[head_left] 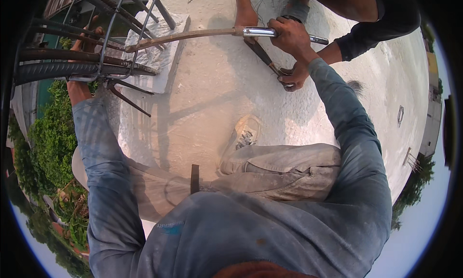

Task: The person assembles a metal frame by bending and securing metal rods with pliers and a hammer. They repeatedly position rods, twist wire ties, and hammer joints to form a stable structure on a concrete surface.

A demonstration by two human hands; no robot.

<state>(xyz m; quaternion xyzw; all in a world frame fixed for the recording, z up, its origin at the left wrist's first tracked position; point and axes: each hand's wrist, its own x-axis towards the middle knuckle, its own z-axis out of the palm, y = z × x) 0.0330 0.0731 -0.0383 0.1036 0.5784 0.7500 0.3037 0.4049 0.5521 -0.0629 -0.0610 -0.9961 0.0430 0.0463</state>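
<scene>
My right hand is closed round a shiny chrome tube. A long, slightly bent, rusty brown bar runs left from the tube, its far end among the steel bars. At the upper left, my left hand is wrapped round the reinforcing bars of a cage with thin wire ties; the bars partly hide its fingers. Just beneath my right hand, another person's hand holds a dark-handled tool, perhaps pincers. That person's other hand is by the left end of the tube.
A pale, rough concrete surface lies under us, with a raised whitish block beside the cage. The other person crouches at the upper right. My shoe is planted in the middle. Green plants grow beyond the left edge.
</scene>
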